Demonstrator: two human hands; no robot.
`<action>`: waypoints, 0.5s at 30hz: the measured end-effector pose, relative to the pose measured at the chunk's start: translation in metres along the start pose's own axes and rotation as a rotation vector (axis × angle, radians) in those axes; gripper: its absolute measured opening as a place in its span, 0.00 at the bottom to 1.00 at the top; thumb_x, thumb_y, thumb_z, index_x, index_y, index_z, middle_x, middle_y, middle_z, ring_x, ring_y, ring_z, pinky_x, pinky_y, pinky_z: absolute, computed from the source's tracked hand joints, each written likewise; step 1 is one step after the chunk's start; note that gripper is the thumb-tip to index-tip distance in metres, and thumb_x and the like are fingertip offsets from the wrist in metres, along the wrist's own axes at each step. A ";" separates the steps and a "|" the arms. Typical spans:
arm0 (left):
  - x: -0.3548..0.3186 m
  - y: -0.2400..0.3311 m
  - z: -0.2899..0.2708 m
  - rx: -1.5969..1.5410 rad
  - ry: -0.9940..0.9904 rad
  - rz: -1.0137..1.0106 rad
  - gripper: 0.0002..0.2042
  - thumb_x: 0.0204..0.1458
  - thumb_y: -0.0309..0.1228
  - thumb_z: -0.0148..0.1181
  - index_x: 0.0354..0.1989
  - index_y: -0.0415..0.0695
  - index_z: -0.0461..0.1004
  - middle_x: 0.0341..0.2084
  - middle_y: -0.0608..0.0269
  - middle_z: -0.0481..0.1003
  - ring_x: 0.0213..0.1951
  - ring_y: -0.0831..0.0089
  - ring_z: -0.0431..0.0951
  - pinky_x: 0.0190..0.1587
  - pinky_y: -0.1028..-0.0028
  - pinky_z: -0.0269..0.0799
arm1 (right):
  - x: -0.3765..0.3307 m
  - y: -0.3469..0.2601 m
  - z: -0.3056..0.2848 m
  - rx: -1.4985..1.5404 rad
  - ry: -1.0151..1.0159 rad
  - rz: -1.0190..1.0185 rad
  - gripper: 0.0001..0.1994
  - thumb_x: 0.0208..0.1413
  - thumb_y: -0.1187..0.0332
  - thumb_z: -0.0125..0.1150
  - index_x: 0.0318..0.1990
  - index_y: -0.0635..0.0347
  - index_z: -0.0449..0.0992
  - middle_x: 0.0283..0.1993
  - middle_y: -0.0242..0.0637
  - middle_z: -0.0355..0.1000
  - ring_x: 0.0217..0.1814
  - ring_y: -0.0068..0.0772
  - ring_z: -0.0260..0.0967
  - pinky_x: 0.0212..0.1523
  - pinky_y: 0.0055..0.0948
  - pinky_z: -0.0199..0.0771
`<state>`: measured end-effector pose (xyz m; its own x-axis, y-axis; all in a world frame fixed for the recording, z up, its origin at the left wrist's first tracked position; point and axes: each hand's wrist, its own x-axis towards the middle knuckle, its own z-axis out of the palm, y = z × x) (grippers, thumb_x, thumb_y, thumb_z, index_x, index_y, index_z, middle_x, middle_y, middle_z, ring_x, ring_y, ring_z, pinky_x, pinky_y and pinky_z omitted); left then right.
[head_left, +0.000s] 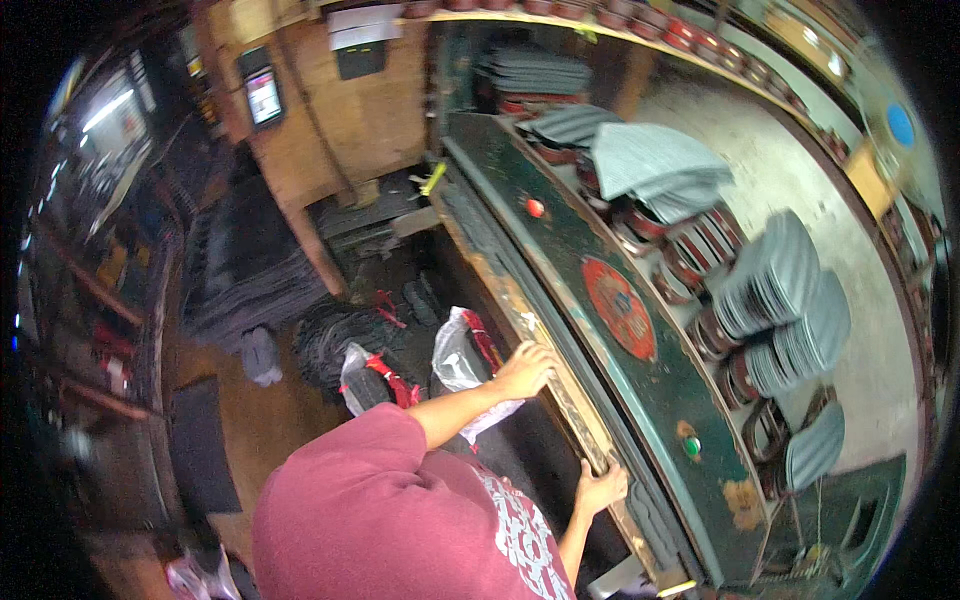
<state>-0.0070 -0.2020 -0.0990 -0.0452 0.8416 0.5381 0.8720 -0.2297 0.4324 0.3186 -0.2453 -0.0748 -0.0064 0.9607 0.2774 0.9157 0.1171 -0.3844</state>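
Note:
Along the front of a green machine (562,255) runs a long, worn wooden board (572,408). My left hand (525,370) grips its upper edge about midway along, fingers curled over it. Lower down, my right hand (602,488) holds the same board, the thumb lying across the top. Behind the board is a narrow slot with dark grey material (655,510) in it. On the green panel are a red button (535,208), a green button (692,446) and a red oval plate (618,308).
Stacks of curved grey pieces (768,285) and reddish-brown rings stand beyond the machine. Two clear plastic bags (462,350) with red edging lie left of the board. Dark sheets (245,265) are piled farther left, near a grey shoe (260,355). A phone (262,92) hangs on the wooden wall.

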 end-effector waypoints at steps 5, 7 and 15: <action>0.003 0.001 0.003 -0.010 0.047 -0.020 0.11 0.62 0.36 0.54 0.44 0.43 0.78 0.48 0.56 0.75 0.59 0.57 0.70 0.67 0.52 0.56 | 0.003 0.004 0.002 0.022 -0.024 0.035 0.33 0.35 0.57 0.84 0.54 0.50 0.79 0.51 0.42 0.74 0.60 0.50 0.67 0.66 0.51 0.58; 0.004 0.003 0.005 0.005 0.044 -0.028 0.12 0.63 0.37 0.53 0.42 0.43 0.78 0.46 0.55 0.75 0.57 0.57 0.70 0.66 0.53 0.56 | 0.003 0.007 0.004 -0.020 -0.043 0.034 0.32 0.37 0.55 0.83 0.54 0.51 0.79 0.52 0.44 0.73 0.60 0.51 0.68 0.65 0.51 0.59; 0.012 0.014 0.006 0.221 -0.069 -0.055 0.11 0.59 0.37 0.56 0.40 0.43 0.78 0.42 0.55 0.76 0.53 0.57 0.72 0.63 0.54 0.57 | 0.009 0.013 0.005 -0.057 -0.054 0.012 0.31 0.36 0.52 0.83 0.50 0.53 0.79 0.49 0.41 0.76 0.59 0.49 0.70 0.61 0.51 0.63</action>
<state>0.0081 -0.1921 -0.0908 -0.0691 0.8830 0.4644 0.9551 -0.0759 0.2864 0.3283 -0.2342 -0.0816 -0.0159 0.9744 0.2242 0.9371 0.0927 -0.3365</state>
